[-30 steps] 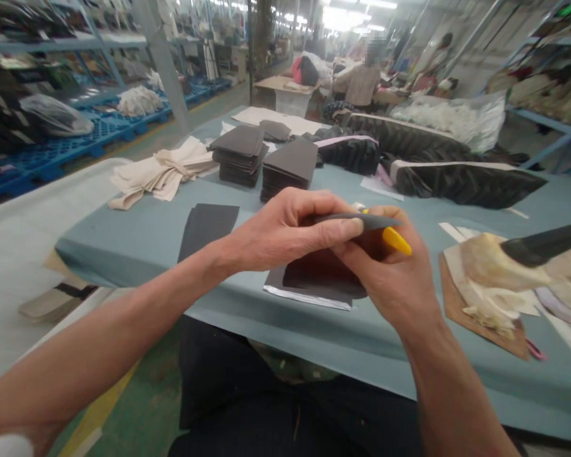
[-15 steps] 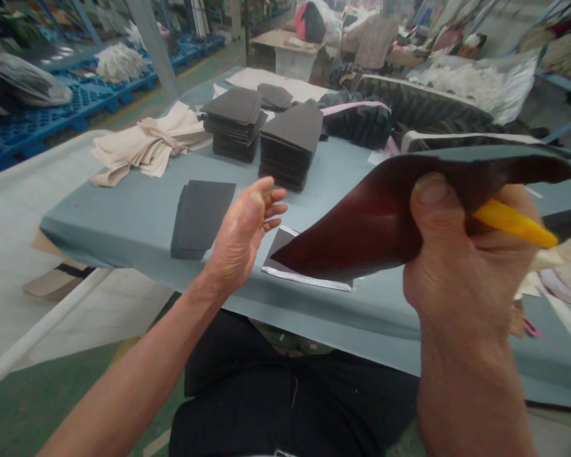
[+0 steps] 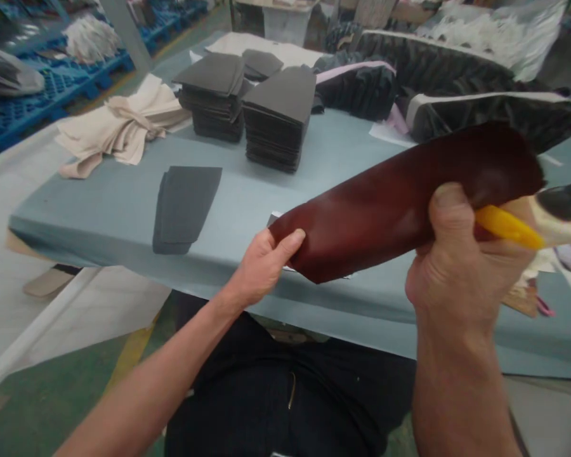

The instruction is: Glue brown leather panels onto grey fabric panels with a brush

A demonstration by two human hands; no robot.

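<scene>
A dark red-brown piece of leather (image 3: 371, 209) is stretched between my two hands above the table's front edge. My left hand (image 3: 266, 263) pinches its left end, thumb on top. Closed on its right part, my right hand (image 3: 466, 247) also keeps a yellow-handled tool (image 3: 509, 226) in its grip; the tool's kind is hidden. Underneath the leather, a grey panel with a white edge (image 3: 275, 217) lies on the table, mostly covered. To the left of my left hand lie a few flat dark grey panels (image 3: 185, 206).
Two tall stacks of dark grey panels (image 3: 278, 127) stand at the table's middle back. Beige fabric strips (image 3: 124, 124) lie on the left, black gathered bundles (image 3: 356, 92) at the back right. The blue-grey table cover (image 3: 99, 209) hangs over the front edge.
My left hand has moved from open beside the leather to a pinch on its left end. The leather has turned and flattened out. The view has tipped downward.
</scene>
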